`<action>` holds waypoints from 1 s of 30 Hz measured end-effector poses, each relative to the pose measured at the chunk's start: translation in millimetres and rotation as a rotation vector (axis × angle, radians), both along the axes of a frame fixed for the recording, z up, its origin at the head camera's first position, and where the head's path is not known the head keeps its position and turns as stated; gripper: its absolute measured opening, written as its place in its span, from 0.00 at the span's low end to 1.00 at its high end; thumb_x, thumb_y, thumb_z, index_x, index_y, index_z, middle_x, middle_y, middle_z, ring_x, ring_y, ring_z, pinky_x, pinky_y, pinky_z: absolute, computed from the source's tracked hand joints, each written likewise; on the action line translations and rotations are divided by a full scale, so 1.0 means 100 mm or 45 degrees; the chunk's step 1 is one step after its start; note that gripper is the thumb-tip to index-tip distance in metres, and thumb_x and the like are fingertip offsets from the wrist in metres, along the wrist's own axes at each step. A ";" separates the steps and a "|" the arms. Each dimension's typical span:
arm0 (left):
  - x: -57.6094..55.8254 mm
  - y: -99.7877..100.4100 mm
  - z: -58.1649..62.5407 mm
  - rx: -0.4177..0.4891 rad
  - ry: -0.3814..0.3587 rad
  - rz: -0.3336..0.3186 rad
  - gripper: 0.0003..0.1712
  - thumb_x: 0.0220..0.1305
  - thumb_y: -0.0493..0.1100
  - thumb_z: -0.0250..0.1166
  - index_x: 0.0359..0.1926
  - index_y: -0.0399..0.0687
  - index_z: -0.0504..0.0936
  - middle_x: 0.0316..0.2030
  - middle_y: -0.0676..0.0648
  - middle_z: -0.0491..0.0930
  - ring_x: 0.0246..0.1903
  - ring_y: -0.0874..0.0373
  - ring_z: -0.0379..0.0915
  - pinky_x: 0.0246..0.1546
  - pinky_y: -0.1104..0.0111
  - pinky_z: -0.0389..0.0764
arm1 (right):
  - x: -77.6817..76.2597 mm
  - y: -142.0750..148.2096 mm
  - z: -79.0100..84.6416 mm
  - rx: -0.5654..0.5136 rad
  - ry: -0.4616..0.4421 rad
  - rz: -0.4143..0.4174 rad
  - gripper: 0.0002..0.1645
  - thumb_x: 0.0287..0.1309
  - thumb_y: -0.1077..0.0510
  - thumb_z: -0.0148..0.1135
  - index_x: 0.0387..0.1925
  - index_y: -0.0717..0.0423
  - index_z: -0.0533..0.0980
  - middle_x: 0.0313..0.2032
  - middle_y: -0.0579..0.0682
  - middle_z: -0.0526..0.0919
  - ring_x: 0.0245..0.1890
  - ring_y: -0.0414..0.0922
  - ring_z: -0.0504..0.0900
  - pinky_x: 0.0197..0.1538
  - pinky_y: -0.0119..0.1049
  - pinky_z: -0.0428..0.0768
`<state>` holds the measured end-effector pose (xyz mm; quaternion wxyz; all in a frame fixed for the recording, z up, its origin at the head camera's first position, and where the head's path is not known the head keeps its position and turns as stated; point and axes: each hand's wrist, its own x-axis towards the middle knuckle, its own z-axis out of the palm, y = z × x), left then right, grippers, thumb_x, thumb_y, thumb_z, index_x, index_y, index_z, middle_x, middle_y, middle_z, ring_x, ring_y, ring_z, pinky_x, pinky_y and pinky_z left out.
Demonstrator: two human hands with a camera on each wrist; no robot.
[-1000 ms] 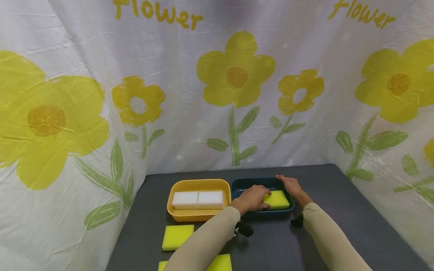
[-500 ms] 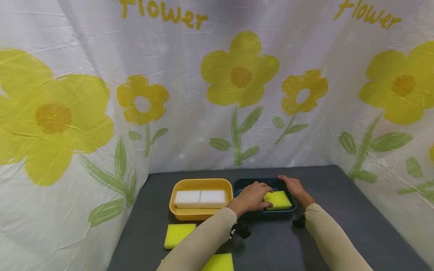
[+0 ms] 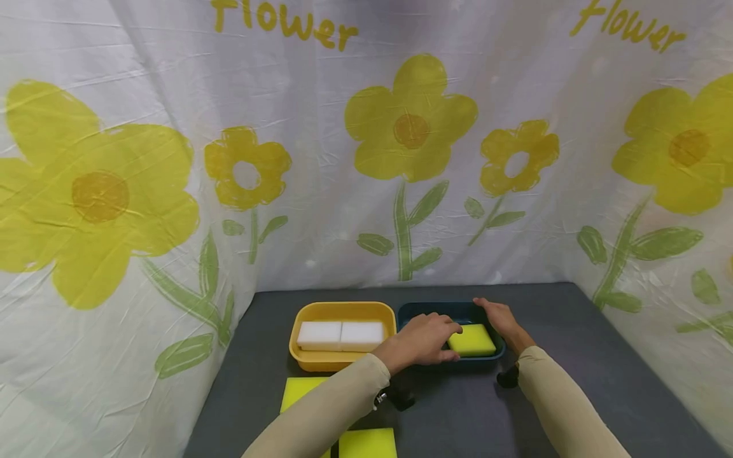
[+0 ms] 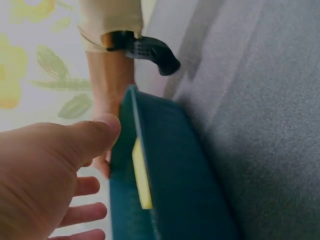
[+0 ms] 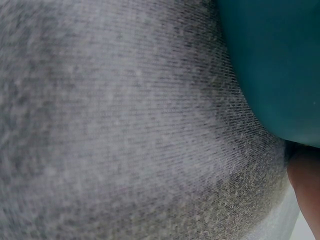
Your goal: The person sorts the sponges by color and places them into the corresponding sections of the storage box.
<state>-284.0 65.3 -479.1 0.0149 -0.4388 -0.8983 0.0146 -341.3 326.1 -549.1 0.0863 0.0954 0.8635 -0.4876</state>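
Observation:
A yellow sponge lies at the right end of a dark blue tray. Over the tray's left part is my left hand, fingers spread and bent a little, apart from the sponge. The left wrist view shows its thumb beside the tray wall, with nothing in the hand. My right hand rests along the tray's right side, its fingers reaching toward the far right corner. One finger shows at the tray's corner in the right wrist view; most of that hand is hidden there.
Left of the blue tray stands a yellow tray holding white sponge blocks. Several yellow sponges lie nearer on the dark table, partly behind the left sleeve. A flower-printed curtain encloses the back and sides.
My left hand has drawn slightly left, away from the yellow sponge in the blue tray. The right hand stays at the tray's side. The head view has shifted a little left.

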 end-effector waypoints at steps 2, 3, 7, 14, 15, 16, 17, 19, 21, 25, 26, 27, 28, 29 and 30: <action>0.03 -0.05 0.04 -0.016 0.029 -0.006 0.35 0.76 0.70 0.66 0.75 0.64 0.79 0.70 0.56 0.81 0.64 0.59 0.81 0.63 0.65 0.83 | 0.00 0.01 -0.01 0.004 0.004 0.011 0.43 0.87 0.36 0.40 0.83 0.64 0.63 0.85 0.72 0.51 0.84 0.72 0.51 0.83 0.69 0.53; 0.04 -0.07 0.06 -0.022 0.041 -0.008 0.35 0.75 0.70 0.66 0.76 0.64 0.79 0.70 0.57 0.81 0.64 0.59 0.80 0.64 0.65 0.82 | 0.00 0.01 -0.01 -0.002 0.004 0.013 0.43 0.87 0.36 0.40 0.83 0.64 0.63 0.85 0.72 0.51 0.84 0.72 0.51 0.83 0.69 0.53; 0.12 -0.19 0.13 -0.024 0.042 -0.033 0.36 0.75 0.70 0.66 0.76 0.61 0.79 0.70 0.55 0.81 0.63 0.58 0.81 0.62 0.65 0.83 | 0.00 0.02 -0.01 -0.018 0.002 0.034 0.43 0.87 0.36 0.39 0.83 0.64 0.63 0.85 0.72 0.51 0.85 0.72 0.49 0.84 0.70 0.52; 0.27 -0.42 0.25 -0.050 0.054 -0.101 0.37 0.75 0.71 0.65 0.75 0.58 0.79 0.68 0.53 0.83 0.60 0.58 0.83 0.60 0.65 0.84 | 0.02 0.04 0.03 -0.006 0.006 0.067 0.43 0.88 0.36 0.36 0.83 0.63 0.62 0.85 0.71 0.50 0.85 0.72 0.47 0.84 0.70 0.51; 0.30 -0.45 0.27 -0.053 0.058 -0.117 0.38 0.75 0.71 0.65 0.75 0.58 0.79 0.67 0.53 0.83 0.59 0.58 0.84 0.60 0.65 0.85 | 0.03 0.04 0.04 0.000 0.013 0.078 0.43 0.89 0.36 0.35 0.83 0.63 0.62 0.85 0.71 0.50 0.85 0.72 0.48 0.84 0.70 0.51; 0.32 -0.49 0.28 -0.055 0.061 -0.133 0.38 0.75 0.72 0.64 0.75 0.57 0.79 0.67 0.53 0.84 0.59 0.59 0.84 0.60 0.66 0.85 | 0.03 0.04 0.05 0.001 0.018 0.085 0.42 0.89 0.37 0.35 0.83 0.63 0.62 0.85 0.71 0.51 0.85 0.72 0.48 0.84 0.69 0.51; 0.34 -0.52 0.29 -0.058 0.068 -0.153 0.38 0.75 0.72 0.64 0.75 0.57 0.79 0.66 0.53 0.84 0.58 0.59 0.85 0.59 0.67 0.85 | 0.03 0.04 0.05 0.008 0.021 0.095 0.42 0.89 0.38 0.34 0.84 0.64 0.61 0.85 0.71 0.51 0.85 0.72 0.48 0.84 0.69 0.51; 0.37 -0.59 0.31 -0.063 0.081 -0.190 0.38 0.75 0.72 0.65 0.74 0.56 0.79 0.64 0.53 0.85 0.56 0.59 0.85 0.57 0.68 0.86 | 0.03 0.04 0.05 0.013 0.025 0.110 0.41 0.90 0.39 0.33 0.84 0.64 0.60 0.85 0.71 0.51 0.85 0.72 0.47 0.84 0.70 0.51; 0.41 -0.68 0.32 -0.065 0.098 -0.224 0.38 0.75 0.72 0.65 0.73 0.55 0.80 0.62 0.53 0.86 0.54 0.60 0.86 0.55 0.69 0.85 | 0.02 0.03 0.05 0.014 0.026 0.109 0.41 0.90 0.40 0.33 0.84 0.65 0.60 0.85 0.71 0.51 0.85 0.71 0.47 0.84 0.69 0.50; 0.51 -0.86 0.33 -0.080 0.124 -0.256 0.39 0.73 0.72 0.67 0.71 0.53 0.82 0.59 0.54 0.88 0.54 0.60 0.85 0.57 0.69 0.84 | 0.00 0.03 0.03 0.011 0.013 0.103 0.41 0.89 0.39 0.34 0.84 0.64 0.60 0.85 0.71 0.49 0.85 0.72 0.46 0.84 0.70 0.50; 0.54 -0.90 0.34 -0.079 0.114 -0.263 0.39 0.73 0.72 0.68 0.71 0.53 0.82 0.59 0.54 0.88 0.54 0.61 0.85 0.56 0.70 0.85 | 0.00 0.03 0.03 0.011 0.012 0.103 0.41 0.89 0.38 0.34 0.84 0.64 0.60 0.85 0.71 0.49 0.85 0.72 0.46 0.84 0.70 0.50; 0.57 -0.94 0.35 -0.078 0.103 -0.271 0.39 0.72 0.71 0.69 0.71 0.52 0.82 0.57 0.54 0.88 0.52 0.62 0.86 0.55 0.71 0.85 | 0.00 0.03 0.03 0.011 0.015 0.106 0.41 0.89 0.38 0.34 0.84 0.64 0.60 0.85 0.71 0.49 0.85 0.72 0.46 0.84 0.70 0.50; 0.60 -0.99 0.37 -0.081 0.090 -0.274 0.39 0.72 0.71 0.70 0.71 0.52 0.82 0.57 0.54 0.88 0.50 0.63 0.86 0.53 0.72 0.85 | 0.00 0.03 0.03 0.012 0.016 0.109 0.41 0.89 0.39 0.34 0.84 0.64 0.60 0.85 0.71 0.49 0.85 0.72 0.46 0.84 0.70 0.50; 0.62 -1.03 0.38 -0.081 0.078 -0.283 0.39 0.72 0.70 0.70 0.70 0.51 0.82 0.56 0.54 0.89 0.49 0.64 0.86 0.52 0.73 0.84 | 0.00 0.03 0.03 0.013 0.020 0.114 0.41 0.90 0.39 0.34 0.84 0.64 0.60 0.85 0.72 0.49 0.85 0.72 0.46 0.84 0.70 0.50; 0.65 -1.07 0.40 -0.077 0.059 -0.287 0.38 0.71 0.70 0.71 0.70 0.51 0.83 0.54 0.54 0.89 0.48 0.65 0.85 0.51 0.74 0.84 | 0.00 0.04 0.04 0.012 0.025 0.119 0.41 0.90 0.39 0.34 0.84 0.64 0.60 0.85 0.71 0.49 0.85 0.72 0.46 0.84 0.70 0.50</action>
